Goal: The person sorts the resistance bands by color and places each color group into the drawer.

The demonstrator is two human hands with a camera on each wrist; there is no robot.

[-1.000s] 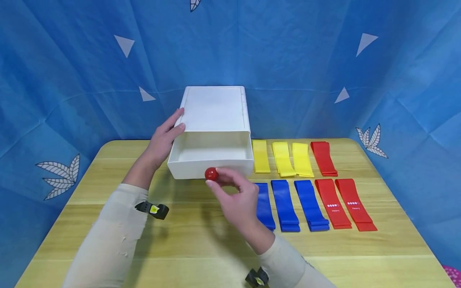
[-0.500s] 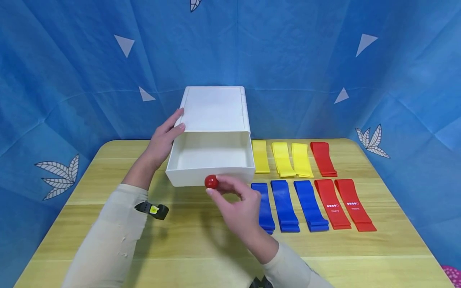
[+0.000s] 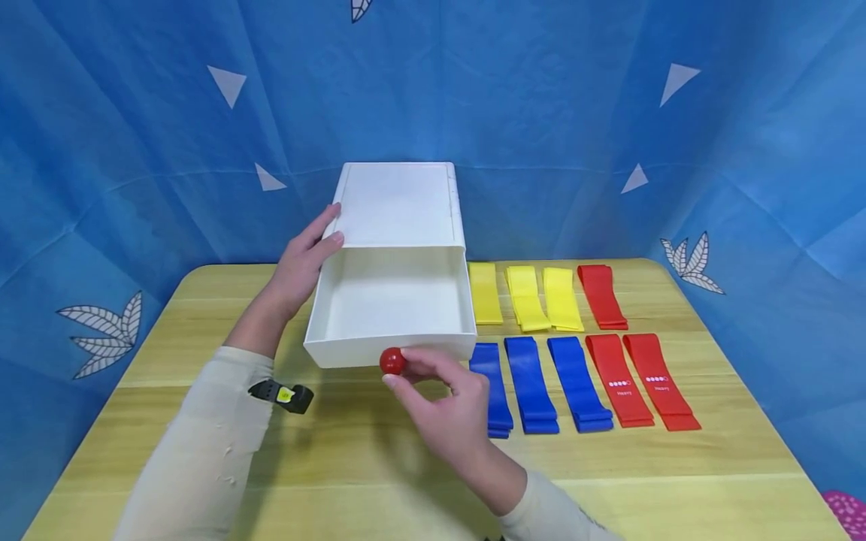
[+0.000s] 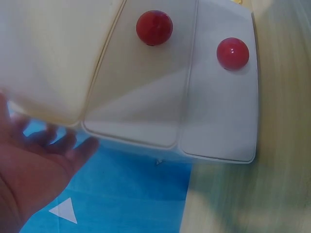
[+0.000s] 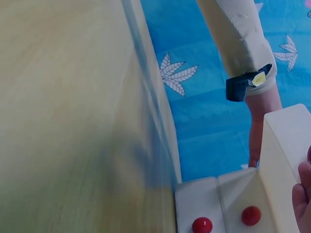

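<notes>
A white drawer unit stands at the back of the table, its top drawer pulled well out with a bare white inside. My right hand pinches the round red knob on that drawer's front between thumb and forefinger. My left hand rests against the unit's left side, thumb and forefinger tips at the top edge. In the left wrist view, two lower drawers are closed, each with a red knob on its front. Part of the right hand's fingers shows at the right wrist view's edge.
Right of the unit lie folded flat bands: several yellow bands and a red band behind, blue bands and red bands in front. A blue patterned cloth hangs behind the wooden table.
The right hand has drawn the top drawer farther out toward me, so more of its inside shows. The left hand keeps its place on the unit's side.
</notes>
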